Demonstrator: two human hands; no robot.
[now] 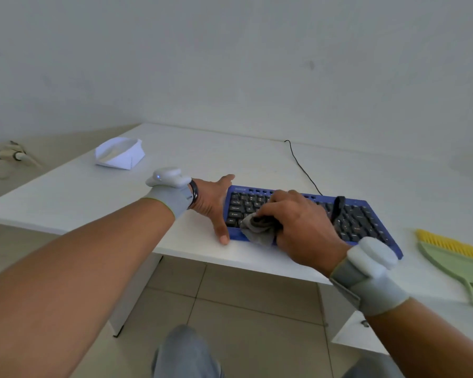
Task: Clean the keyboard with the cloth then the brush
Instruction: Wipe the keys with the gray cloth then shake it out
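A blue keyboard point(366, 222) with black keys lies on the white desk point(175, 159), near its front edge. My right hand point(298, 222) is closed on a crumpled grey cloth point(257, 227) and presses it onto the keyboard's front left keys. My left hand point(213, 205) rests flat against the keyboard's left end, with fingers spread and the thumb at the front corner. A brush point(453, 252) with a pale green body and yellow bristles lies on the desk to the right of the keyboard. A dark strap point(337, 207) lies across the keys behind my right hand.
A folded white paper tray point(119, 155) sits at the back left of the desk. The keyboard's black cable point(301, 165) runs back toward the wall. Tiled floor and my knees show below the desk's front edge.
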